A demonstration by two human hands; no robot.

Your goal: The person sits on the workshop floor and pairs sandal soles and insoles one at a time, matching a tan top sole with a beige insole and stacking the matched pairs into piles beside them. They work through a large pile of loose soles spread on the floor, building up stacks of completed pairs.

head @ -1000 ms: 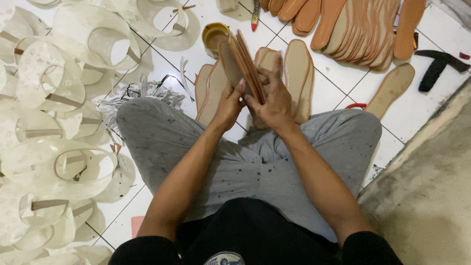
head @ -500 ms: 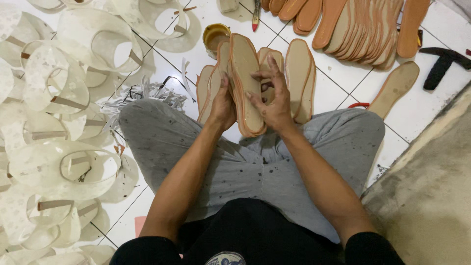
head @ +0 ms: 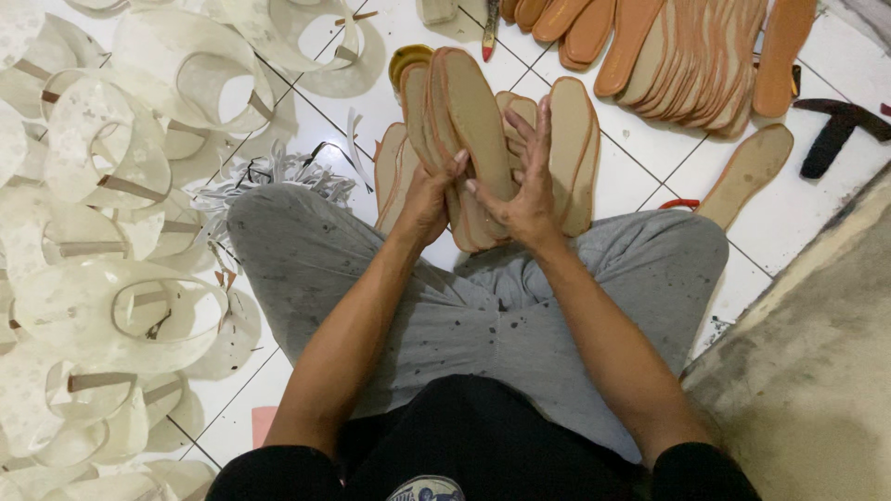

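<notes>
Sitting cross-legged on a white tiled floor, the person holds a small stack of tan insoles upright over the grey-trousered lap. Left hand grips the stack's left edge with its thumb pressed on the top insole's face; right hand is closed around the right side, fingers spread up along the sole. So both hands are gripping the stack, which sits between the knees, raised off the floor.

Just behind the hands more insoles lie flat on the tiles, with a small yellow tin beyond them. Along the floor's far right edge runs a fanned row of orange-brown soles, one loose sole lying nearer, and a black strap piece at the far right. A red-handled tool lies near the far edge.

All down the left side of the floor are piled pale, translucent sandal uppers with beige bands. A tangle of grey strips rests by the left knee. A rough concrete slab borders the tiles at the near right corner. No readable labels or signs show; a small round emblem on the black shirt is too cut off to make out
</notes>
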